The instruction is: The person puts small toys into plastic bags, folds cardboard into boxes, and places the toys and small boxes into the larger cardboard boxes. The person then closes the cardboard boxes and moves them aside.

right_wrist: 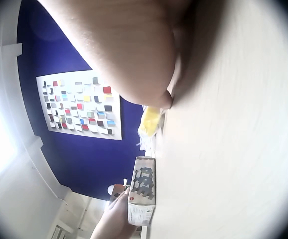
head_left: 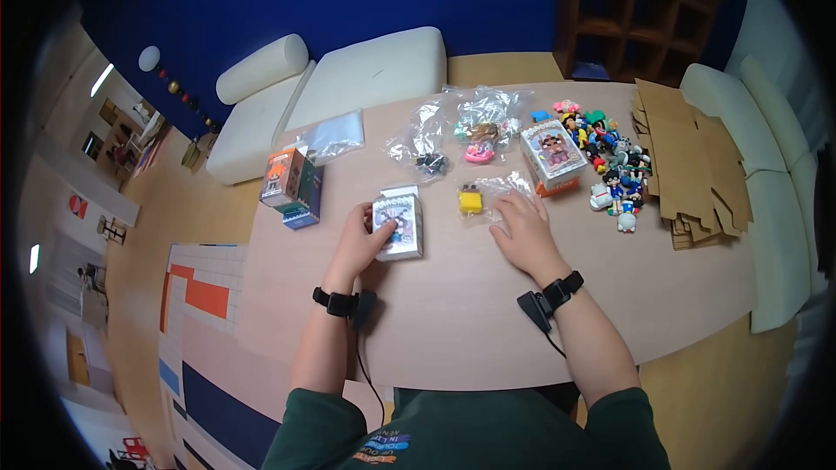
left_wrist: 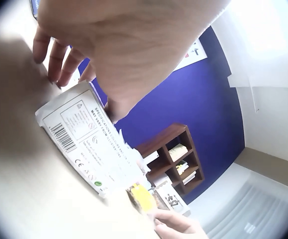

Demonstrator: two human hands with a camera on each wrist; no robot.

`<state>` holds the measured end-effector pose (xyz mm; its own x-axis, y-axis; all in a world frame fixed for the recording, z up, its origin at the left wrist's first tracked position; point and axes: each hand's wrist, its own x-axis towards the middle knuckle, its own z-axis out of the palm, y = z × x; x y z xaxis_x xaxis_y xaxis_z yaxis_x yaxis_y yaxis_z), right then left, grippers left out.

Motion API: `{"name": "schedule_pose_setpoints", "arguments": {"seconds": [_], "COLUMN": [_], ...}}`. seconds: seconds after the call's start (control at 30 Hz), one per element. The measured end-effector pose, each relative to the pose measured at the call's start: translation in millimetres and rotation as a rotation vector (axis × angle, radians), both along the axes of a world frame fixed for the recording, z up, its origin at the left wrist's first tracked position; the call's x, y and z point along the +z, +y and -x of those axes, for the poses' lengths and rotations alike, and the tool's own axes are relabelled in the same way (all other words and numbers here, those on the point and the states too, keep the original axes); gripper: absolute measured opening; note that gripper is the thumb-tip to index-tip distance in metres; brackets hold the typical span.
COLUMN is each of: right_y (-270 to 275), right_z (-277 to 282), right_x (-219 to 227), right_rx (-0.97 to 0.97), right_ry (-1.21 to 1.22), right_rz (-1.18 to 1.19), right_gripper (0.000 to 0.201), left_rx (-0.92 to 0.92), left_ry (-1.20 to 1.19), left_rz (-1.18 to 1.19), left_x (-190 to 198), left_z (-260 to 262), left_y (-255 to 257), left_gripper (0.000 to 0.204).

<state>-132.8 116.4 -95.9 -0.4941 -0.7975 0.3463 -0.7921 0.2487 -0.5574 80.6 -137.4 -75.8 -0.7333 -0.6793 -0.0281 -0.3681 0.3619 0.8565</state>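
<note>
My left hand [head_left: 353,245] grips a small grey-white toy box [head_left: 407,242] on the table, its thumb across the printed front. The left wrist view shows the box's side panel [left_wrist: 79,132], with a barcode and small print. My right hand [head_left: 529,235] rests its fingers on the right edge of a clear plastic bag [head_left: 498,184]. Inside that bag lies a yellow blocky piece [head_left: 471,202], left of the fingertips. In the right wrist view the palm hides most of the bag, with the yellow piece [right_wrist: 151,120] showing past the thumb.
Behind the hands lie clear bags [head_left: 418,135] holding small figures, including a pink one [head_left: 479,152]. Another figure box [head_left: 556,152] stands right of them, beside a pile of figures [head_left: 610,152] and flattened cardboard [head_left: 697,161]. Stacked boxes [head_left: 290,181] and a clear sleeve [head_left: 338,135] are at left.
</note>
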Motion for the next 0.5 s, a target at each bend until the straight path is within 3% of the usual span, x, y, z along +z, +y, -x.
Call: {"name": "schedule_pose_setpoints", "arguments": {"seconds": [0.07, 0.23, 0.3, 0.37, 0.4, 0.47, 0.5], "right_y": [-2, 0, 5, 7, 7, 4, 3], "right_z": [0, 4, 3, -4, -8, -17, -21], "right_x": [-9, -1, 15, 31, 34, 37, 38], "right_rx": [-0.098, -0.078, -0.076, 0.089, 0.083, 0.323, 0.321], "right_ry": [0.038, 0.035, 0.072, -0.133, -0.132, -0.205, -0.202], "right_rz": [0.029, 0.137, 0.19, 0.269, 0.272, 0.388, 0.391], "right_gripper": [0.037, 0.038, 0.038, 0.045, 0.045, 0.054, 0.054], "left_rx": [-0.019, -0.097, -0.21, -0.225, -0.252, -0.317, -0.321], "left_ry": [-0.061, -0.044, 0.001, 0.037, 0.111, 0.254, 0.256], "left_rz": [-0.13, -0.186, -0.173, -0.135, -0.09, 0.019, 0.023], "left_x": [26, 38, 38, 41, 46, 43, 45], "left_z": [2, 1, 1, 5, 9, 16, 18], "left_y": [20, 38, 45, 58, 67, 77, 78], "left_gripper": [0.062, 0.066, 0.072, 0.076, 0.077, 0.076, 0.076]}}
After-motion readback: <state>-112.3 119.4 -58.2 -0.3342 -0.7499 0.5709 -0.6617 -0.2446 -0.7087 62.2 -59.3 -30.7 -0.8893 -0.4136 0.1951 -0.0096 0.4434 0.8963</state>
